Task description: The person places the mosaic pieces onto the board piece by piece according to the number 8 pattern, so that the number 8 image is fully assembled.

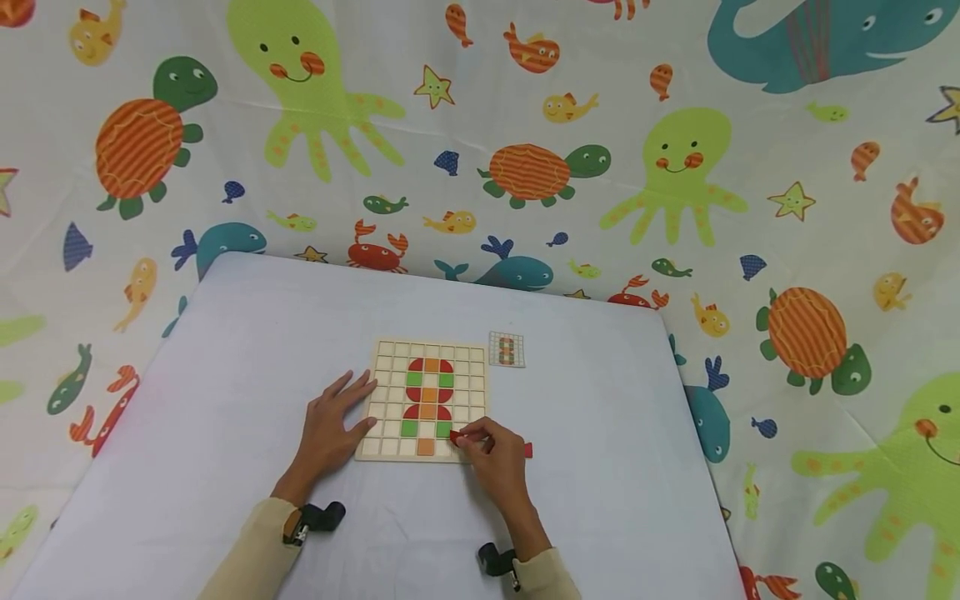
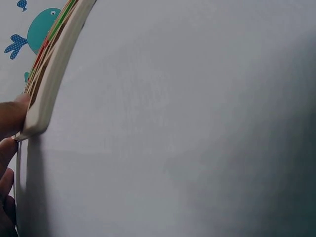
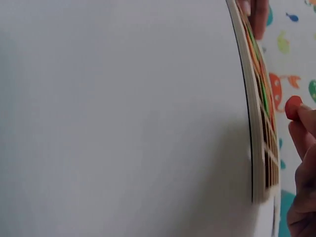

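Observation:
A wooden grid board (image 1: pixel 363 454) lies on the table, with red rounded tiles, orange and green square tiles set in its cells. My left hand (image 1: pixel 330 425) rests at the board's left edge, fingers spread, the thumb on its near corner in the left wrist view. Between thumb and fingertips my right hand (image 1: pixel 498 462) pinches a small red tile (image 3: pixel 293 107) with a rounded edge. It is held over the board's near right part, beside a green tile (image 1: pixel 444 429). A second red piece (image 1: pixel 528 450) shows just right of that hand, partly hidden by it.
A small pattern card (image 1: pixel 507 349) with a grid and coloured figure lies off the board's far right corner. White cloth covers the table (image 1: pixel 615 467). Behind it hangs a curtain (image 1: pixel 420 158) printed with sea animals. Each wrist wears a black camera (image 1: pixel 322 517).

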Demonstrator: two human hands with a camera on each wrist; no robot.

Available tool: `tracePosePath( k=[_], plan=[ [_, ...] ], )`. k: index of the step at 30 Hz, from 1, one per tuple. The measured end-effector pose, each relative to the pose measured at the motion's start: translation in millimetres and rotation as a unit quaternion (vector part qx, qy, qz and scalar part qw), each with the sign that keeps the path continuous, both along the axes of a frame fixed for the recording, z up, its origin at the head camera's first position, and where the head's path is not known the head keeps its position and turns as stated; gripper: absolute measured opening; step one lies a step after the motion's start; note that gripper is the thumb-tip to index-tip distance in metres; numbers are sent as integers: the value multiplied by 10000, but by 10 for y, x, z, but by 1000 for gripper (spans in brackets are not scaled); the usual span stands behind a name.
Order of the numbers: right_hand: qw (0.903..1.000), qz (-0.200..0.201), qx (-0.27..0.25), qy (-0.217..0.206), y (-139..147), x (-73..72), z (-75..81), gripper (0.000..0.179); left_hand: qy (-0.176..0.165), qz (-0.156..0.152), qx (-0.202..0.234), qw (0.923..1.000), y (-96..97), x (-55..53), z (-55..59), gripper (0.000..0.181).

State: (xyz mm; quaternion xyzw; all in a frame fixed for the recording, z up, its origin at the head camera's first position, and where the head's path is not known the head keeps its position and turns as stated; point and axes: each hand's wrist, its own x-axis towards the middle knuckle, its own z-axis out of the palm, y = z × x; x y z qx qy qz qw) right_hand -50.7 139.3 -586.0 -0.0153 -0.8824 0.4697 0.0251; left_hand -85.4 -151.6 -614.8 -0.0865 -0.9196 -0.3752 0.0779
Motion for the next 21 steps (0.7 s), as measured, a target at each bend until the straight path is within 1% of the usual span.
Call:
tracePosePath(
  k=[6, 10, 13, 16, 21],
  plan=[
    [9993, 366, -121, -16, -297, -15, 37, 7, 28, 0, 14, 10000, 1, -2, 5, 62],
    [9985, 519, -64, -175, -472, -33, 51, 6, -48, -6, 7, 10000, -10, -10, -6, 62],
    [9978, 581, 147, -290, -569, -41, 43, 5, -44, -13, -30, 10000, -13, -19, -20, 62],
    [9970, 557, 395, -358, -631, -46, 36, 6, 10, -23, -54, 10000, -9, -26, -29, 63],
    [9958, 532, 688, -294, -684, -65, 25, 8, 76, -13, -7, 10000, -6, -32, -41, 63]
  ],
)
